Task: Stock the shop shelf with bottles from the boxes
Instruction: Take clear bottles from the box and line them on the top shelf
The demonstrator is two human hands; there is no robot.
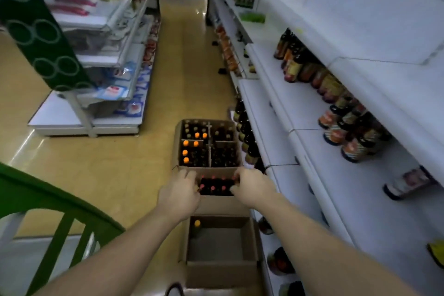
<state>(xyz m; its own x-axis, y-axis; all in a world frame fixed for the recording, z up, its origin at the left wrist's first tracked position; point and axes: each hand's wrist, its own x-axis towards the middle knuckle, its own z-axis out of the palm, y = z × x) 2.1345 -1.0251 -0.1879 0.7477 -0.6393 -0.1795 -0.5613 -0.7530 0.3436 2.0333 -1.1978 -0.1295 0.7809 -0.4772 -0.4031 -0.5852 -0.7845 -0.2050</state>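
The tiled floor (144,163) carries three open cardboard boxes in a row from 6 towards 12 o'clock, close beside the shelf base. The near box (221,274) holds one orange-capped bottle (197,223). The middle box (221,206) and far box (176,142) hold dark bottles (216,187). At 3 o'clock, the white shelf (300,108) carries a row of labelled bottles (336,94) along its back.

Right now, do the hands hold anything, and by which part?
It cannot be told. The left hand and right hand lie at the tops of the red-capped bottles in the middle box; a closed grip does not show.
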